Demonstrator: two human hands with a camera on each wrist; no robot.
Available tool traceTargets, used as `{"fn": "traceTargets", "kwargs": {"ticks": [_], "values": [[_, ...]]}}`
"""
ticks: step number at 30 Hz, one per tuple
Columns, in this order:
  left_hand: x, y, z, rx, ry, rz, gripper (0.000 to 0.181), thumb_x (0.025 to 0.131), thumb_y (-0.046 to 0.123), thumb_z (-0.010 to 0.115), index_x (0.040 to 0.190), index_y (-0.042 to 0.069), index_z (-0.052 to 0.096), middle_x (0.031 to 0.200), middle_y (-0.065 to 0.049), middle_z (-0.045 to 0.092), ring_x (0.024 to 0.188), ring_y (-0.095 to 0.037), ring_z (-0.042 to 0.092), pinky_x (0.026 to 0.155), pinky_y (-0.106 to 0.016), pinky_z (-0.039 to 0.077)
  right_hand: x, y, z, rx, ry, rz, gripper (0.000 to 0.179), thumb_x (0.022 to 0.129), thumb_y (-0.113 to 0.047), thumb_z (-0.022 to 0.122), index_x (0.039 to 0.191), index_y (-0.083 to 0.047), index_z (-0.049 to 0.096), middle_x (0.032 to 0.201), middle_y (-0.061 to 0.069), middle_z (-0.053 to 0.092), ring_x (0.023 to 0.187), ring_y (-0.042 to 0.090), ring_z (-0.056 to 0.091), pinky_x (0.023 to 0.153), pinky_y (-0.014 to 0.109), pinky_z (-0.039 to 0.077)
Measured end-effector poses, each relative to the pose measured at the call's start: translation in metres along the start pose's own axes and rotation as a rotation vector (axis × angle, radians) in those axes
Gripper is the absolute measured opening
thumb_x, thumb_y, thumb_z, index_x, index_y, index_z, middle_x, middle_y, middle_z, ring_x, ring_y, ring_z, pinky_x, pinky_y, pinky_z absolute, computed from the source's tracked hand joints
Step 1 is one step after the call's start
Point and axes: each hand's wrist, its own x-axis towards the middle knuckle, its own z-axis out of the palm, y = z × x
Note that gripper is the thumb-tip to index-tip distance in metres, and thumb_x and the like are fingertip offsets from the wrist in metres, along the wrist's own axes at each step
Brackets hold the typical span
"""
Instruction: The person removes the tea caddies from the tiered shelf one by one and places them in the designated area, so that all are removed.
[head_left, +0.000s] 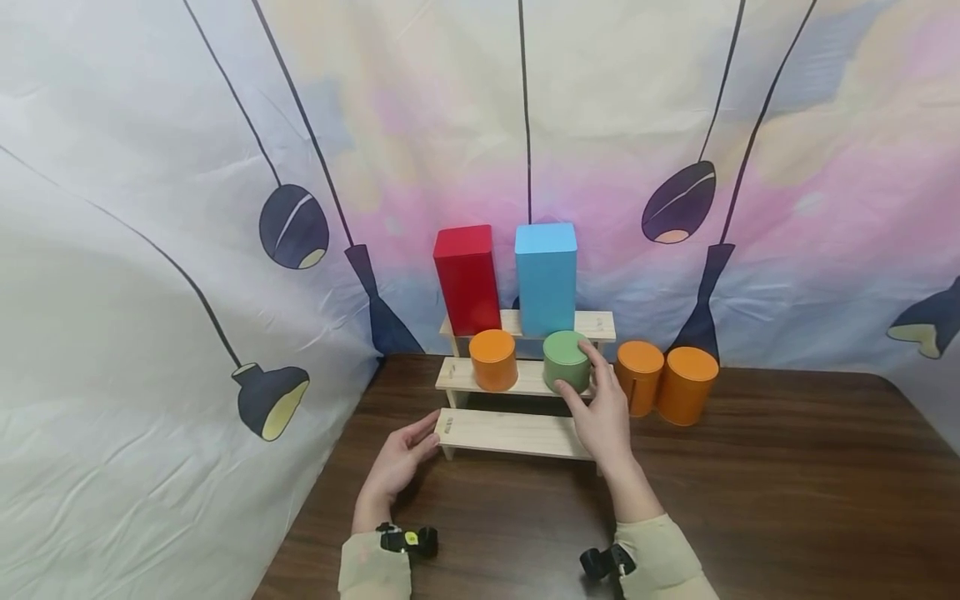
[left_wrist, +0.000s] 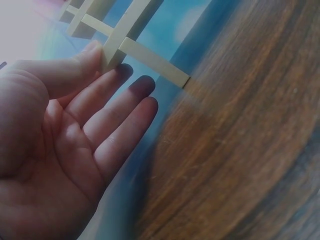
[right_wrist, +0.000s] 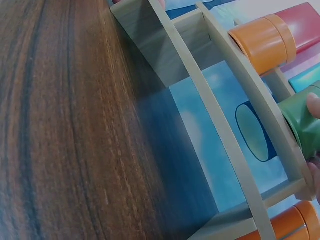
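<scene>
Backdrop cloth (head_left: 127, 333), one, pale, printed with dark hanging lamps; spans the rear.
Left hand (head_left: 399, 461), one; at 8 o'clock from the middle of the stand, thumb and index finger pinching the left end of the lowest step, the other fingers spread apart.
Stand (head_left: 517, 432), one, light wood, three steps, lowest nearest the wearer.
Red box (head_left: 468, 287), one, upright; top step, 11 o'clock.
Orange cylinder (head_left: 493, 367), one, upright; middle step, 10 to 11 o'clock, in front of the red box.
Blue box (head_left: 546, 287), one, upright; top step, 12 o'clock.
Green cylinder (head_left: 562, 367), one, upright; middle step near its right end, 2 o'clock, in front of the blue box.
Right hand (head_left: 606, 417), one; 3 to 4 o'clock, pinching the green cylinder between thumb and fingers.
Orange canisters (head_left: 687, 387), two, upright, side by side; on the table behind the right hand, 3 o'clock. The nearer to the stand bears a dark vertical slit.
Table (head_left: 787, 475), one, dark brown wood grain; under the stand, extending widely toward 4 o'clock.
</scene>
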Motion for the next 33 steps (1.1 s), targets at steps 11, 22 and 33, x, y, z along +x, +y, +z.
{"fn": "traceTargets", "kwargs": {"ticks": [11,22,33], "values": [[0.0001,-0.0016,0.001,0.014,0.0,-0.003,0.047,0.109,0.007,0.063,0.155,0.003,0.056,0.157,-0.016,0.055,0.138,-0.03,0.059,0.104,-0.035,0.057,-0.0009,0.0026,-0.0013,0.016,0.0,0.013,0.075,0.097,-0.018,0.082,0.162,-0.023,0.045,0.155,0.02,0.05,0.144,0.046,0.049,0.113,0.065,0.046],[0.0007,0.0002,0.0006,-0.022,-0.001,-0.001,0.047,0.108,0.005,0.063,0.155,0.003,0.056,0.156,-0.017,0.055,0.138,-0.03,0.059,0.105,-0.036,0.056,-0.0008,0.0001,-0.0015,0.029,0.02,0.004,0.073,0.096,-0.014,0.083,0.16,-0.021,0.048,0.154,0.019,0.051,0.144,0.045,0.05,0.113,0.065,0.046],[0.0007,0.0012,-0.0002,-0.023,-0.006,-0.003,0.048,0.108,0.005,0.063,0.155,0.003,0.055,0.157,-0.017,0.054,0.139,-0.03,0.058,0.105,-0.036,0.056,0.0,-0.0028,-0.002,0.048,0.053,0.007,0.07,0.094,-0.014,0.086,0.155,-0.016,0.052,0.154,0.02,0.054,0.143,0.044,0.052,0.115,0.06,0.046]]}}
